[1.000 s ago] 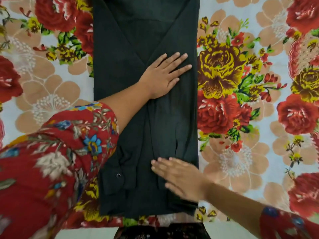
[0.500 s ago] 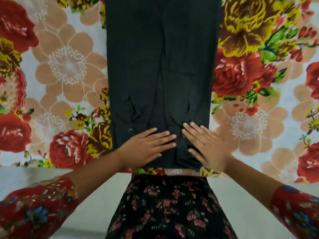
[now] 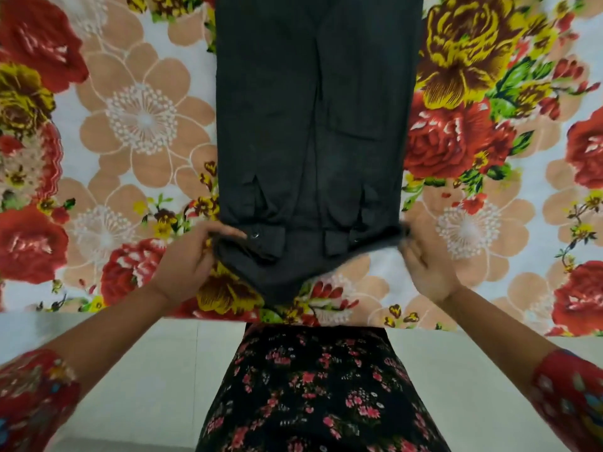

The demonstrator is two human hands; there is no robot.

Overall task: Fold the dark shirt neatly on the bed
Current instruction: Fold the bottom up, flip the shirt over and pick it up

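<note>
The dark shirt lies as a long narrow strip down the middle of the floral bed sheet, both sleeves folded inward with the buttoned cuffs near its lower end. My left hand pinches the strip's lower left corner. My right hand pinches the lower right corner. The near end is lifted off the sheet between my hands, and its middle sags down in a point.
The bed's near edge runs across the frame just below my hands. Pale floor lies beyond it. My dark flowered skirt presses against the edge at the middle.
My hands went from pressing flat on the shirt's lower end to gripping its two bottom corners and raising that end off the sheet.
</note>
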